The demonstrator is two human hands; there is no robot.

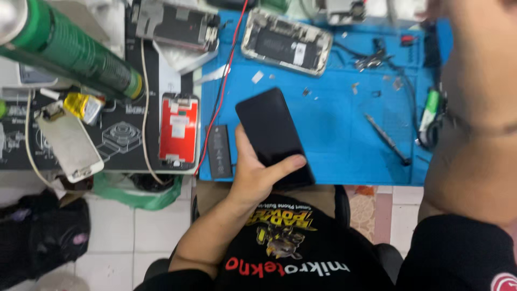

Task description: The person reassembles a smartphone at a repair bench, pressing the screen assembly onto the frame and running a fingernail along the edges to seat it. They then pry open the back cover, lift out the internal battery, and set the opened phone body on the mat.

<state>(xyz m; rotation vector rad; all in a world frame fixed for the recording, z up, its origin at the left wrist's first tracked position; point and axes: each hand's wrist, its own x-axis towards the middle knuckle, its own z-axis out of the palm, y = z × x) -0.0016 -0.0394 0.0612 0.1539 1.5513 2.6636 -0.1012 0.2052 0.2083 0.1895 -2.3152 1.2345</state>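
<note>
The left hand (253, 175) is gripping a black phone (273, 137) by its lower end, thumb lying across the dark glass and fingers curled under it, so the hand is closed on the phone. The phone is hanging in the air just over the near edge of the blue work mat (344, 140), tilted, with most of its length sticking out past the thumb. The right arm is filling the right side of the view, raised close to the camera; the right hand itself is not showing, so I cannot tell whether it is open or closed.

The hold looks risky to me: with only the bottom pinched, the long free end could be levering the phone out of the fingers, and it would be dropping either onto the mat edge or past it to the tiled floor (134, 231) (a hard landing for glass).

Just beside the wrist a small black battery (219, 151) is lying on the mat's left edge, with a red wire (218, 108) running past it; a careless sweep of the forearm could be dragging either one off. Farther back, an opened phone frame (285, 42) is sitting well apart, and a red-backed screen panel (179, 129) is lying on the dark mat to the left.
</note>
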